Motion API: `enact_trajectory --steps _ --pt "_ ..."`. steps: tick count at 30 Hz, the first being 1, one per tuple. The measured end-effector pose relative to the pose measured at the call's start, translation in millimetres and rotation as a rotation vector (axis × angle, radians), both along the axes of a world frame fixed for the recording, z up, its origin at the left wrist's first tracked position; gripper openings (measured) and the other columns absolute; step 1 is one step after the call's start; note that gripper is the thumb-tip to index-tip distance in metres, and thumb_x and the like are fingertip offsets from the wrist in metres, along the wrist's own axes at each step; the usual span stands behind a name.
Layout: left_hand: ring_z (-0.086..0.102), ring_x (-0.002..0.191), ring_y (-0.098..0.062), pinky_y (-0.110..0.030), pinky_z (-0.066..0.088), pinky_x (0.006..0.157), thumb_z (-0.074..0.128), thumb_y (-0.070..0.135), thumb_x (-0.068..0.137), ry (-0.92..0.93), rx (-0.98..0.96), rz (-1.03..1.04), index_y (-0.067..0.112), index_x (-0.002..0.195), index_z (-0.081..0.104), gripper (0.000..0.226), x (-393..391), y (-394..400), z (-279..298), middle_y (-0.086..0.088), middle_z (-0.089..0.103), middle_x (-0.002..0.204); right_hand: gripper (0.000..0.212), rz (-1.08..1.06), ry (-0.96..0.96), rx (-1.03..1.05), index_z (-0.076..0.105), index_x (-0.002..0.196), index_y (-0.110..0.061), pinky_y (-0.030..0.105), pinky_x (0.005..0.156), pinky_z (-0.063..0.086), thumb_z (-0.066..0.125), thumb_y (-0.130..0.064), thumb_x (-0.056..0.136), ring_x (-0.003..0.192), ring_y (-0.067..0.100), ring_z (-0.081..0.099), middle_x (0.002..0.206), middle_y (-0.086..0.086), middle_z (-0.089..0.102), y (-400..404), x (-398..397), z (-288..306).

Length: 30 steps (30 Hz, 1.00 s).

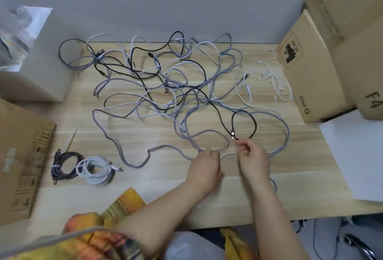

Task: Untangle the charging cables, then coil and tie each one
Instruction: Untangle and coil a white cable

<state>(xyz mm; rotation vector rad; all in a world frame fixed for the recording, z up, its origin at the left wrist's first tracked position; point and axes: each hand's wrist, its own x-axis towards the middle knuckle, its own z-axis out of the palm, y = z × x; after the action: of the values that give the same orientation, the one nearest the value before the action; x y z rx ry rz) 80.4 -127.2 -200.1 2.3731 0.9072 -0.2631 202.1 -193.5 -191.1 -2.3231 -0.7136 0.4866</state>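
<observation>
1. I am at the untangling step: most of the cables point(165, 85) lie in one loose knot across the middle and far edge of the desk point(269, 187).
2. My right hand point(252, 156) has its fingers curled, the tips reaching at the plug point(233, 135) of a black cable point(251, 121) near the front edge; whether I already pinch it I cannot tell.
3. My left hand point(204, 166) rests beside it with fingers curled on a grey cable point(165, 148).
4. Two tied coils point(83, 167) sit at the front left corner, so two are done.
5. Next, I judge, I must draw the black one out slowly, lifting it over the grey loops so nothing tightens.
</observation>
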Motion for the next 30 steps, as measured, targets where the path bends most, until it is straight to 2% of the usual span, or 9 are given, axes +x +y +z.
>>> enact_trajectory --steps 4,7,9,12,15,17,20,27,30 --pt "0.063 0.062 -0.023 -0.027 0.045 0.044 0.082 0.02 0.058 0.12 0.224 -0.118 0.016 0.079 0.064 0.028 19 -2 -5 -0.003 0.059 0.073 0.049 0.254 -0.034 -0.042 0.068 0.106 -0.006 0.001 0.08 0.029 0.056 0.017 0.064 0.095 0.02 0.057 0.102 0.006 0.063 -19 15 -12" --pt "0.056 0.105 -0.032 -0.04 0.045 0.083 0.046 0.01 0.093 0.105 0.125 -0.078 0.004 0.112 0.051 0.021 27 3 -3 -0.015 0.054 0.112 0.049 0.353 -0.03 -0.073 0.07 0.104 -0.011 0.018 0.088 0.036 0.062 0.012 0.061 0.104 0.026 0.057 0.109 0.004 0.065 -24 19 -30" --pt "0.052 0.108 -0.03 -0.032 0.04 0.086 0.042 0.011 0.094 0.044 -0.159 -0.017 0.002 0.114 0.049 0.024 23 10 10 -0.016 0.054 0.116 0.031 0.295 0.01 -0.052 0.072 0.097 -0.014 0.025 0.086 0.039 0.072 0.0 0.069 0.1 0.022 0.055 0.103 0.001 0.065 -26 20 -31" --pt "0.054 0.07 -0.011 -0.016 0.038 0.058 0.038 0.007 0.095 -0.06 -0.55 0.109 0.01 0.101 0.052 0.015 5 28 41 -0.001 0.056 0.083 0.005 0.26 0.057 0.051 0.071 0.081 -0.016 0.019 0.079 0.037 0.073 -0.015 0.076 0.09 0.017 0.051 0.089 -0.003 0.063 -26 19 -26" --pt "0.043 0.05 -0.005 -0.018 0.034 0.051 0.039 0.003 0.088 -0.135 -1.014 0.236 0.018 0.077 0.048 0.02 -15 47 72 0.003 0.044 0.066 0.02 0.253 0.038 0.091 0.069 0.078 -0.018 0.006 0.076 0.032 0.062 0.001 0.078 0.089 0.017 0.051 0.084 -0.011 0.059 -28 24 -30" --pt "0.039 0.052 -0.01 -0.021 0.034 0.054 0.041 0.004 0.074 -0.348 -1.44 0.268 0.019 0.072 0.049 0.018 -32 60 84 0.002 0.039 0.065 0.036 0.149 0.065 0.099 0.068 0.081 -0.021 0.015 0.076 0.039 0.053 0.011 0.078 0.089 0.017 0.051 0.084 -0.015 0.057 -30 30 -30" --pt "0.035 0.061 -0.013 -0.028 0.029 0.065 0.035 0.0 0.081 -0.822 -2.017 0.252 0.012 0.088 0.05 0.021 -54 78 102 0.001 0.036 0.073 0.018 0.074 0.067 0.17 0.068 0.083 -0.014 0.016 0.073 0.039 0.052 -0.007 0.088 0.089 0.019 0.052 0.083 -0.007 0.062 -27 38 -21" --pt "0.037 0.063 -0.014 -0.027 0.024 0.07 0.031 0.0 0.085 -1.285 -1.794 0.446 0.01 0.092 0.046 0.019 -76 101 131 -0.003 0.044 0.074 0.015 0.104 0.006 0.222 0.064 0.074 -0.015 0.03 0.069 0.036 0.061 -0.015 0.089 0.081 0.019 0.051 0.074 -0.008 0.058 2 32 4" --pt "0.056 0.059 -0.012 -0.02 0.043 0.064 0.071 0.014 0.074 -1.173 -1.442 0.568 0.013 0.09 0.048 0.028 -59 97 124 -0.001 0.063 0.072 0.022 0.076 0.107 0.413 0.066 0.075 -0.011 0.03 0.062 0.036 0.059 -0.027 0.089 0.066 0.018 0.048 0.062 -0.005 0.053 19 15 41"
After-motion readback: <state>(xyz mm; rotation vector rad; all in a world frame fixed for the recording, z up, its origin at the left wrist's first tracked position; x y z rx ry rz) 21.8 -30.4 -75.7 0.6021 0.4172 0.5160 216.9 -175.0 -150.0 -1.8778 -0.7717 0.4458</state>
